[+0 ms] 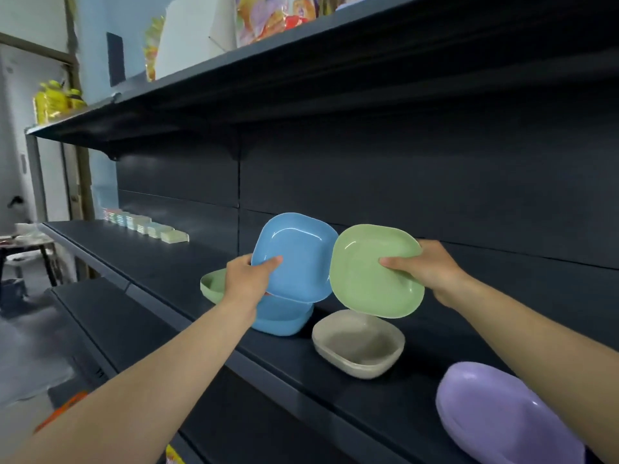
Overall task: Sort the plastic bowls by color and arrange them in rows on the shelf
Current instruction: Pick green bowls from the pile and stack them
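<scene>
My left hand (249, 277) grips a blue bowl (296, 249) by its lower left rim, tilted up above the dark shelf (335, 390). My right hand (427, 267) holds a green bowl (371, 272) by its right rim, tilted and almost touching the blue one. Under the raised blue bowl rests a second blue bowl (284, 318). Behind my left wrist a green bowl (212, 284) lies on the shelf, partly hidden. A beige bowl (358, 343) sits upright below the held green one. Purple bowls (499, 420) are stacked at the front right.
A row of small pastel packs (147, 226) lines the shelf's far left. The upper shelf (301, 51) overhangs with colourful packets and a white box. A lower shelf (110, 316) juts out below left. A small table (26, 244) stands at far left.
</scene>
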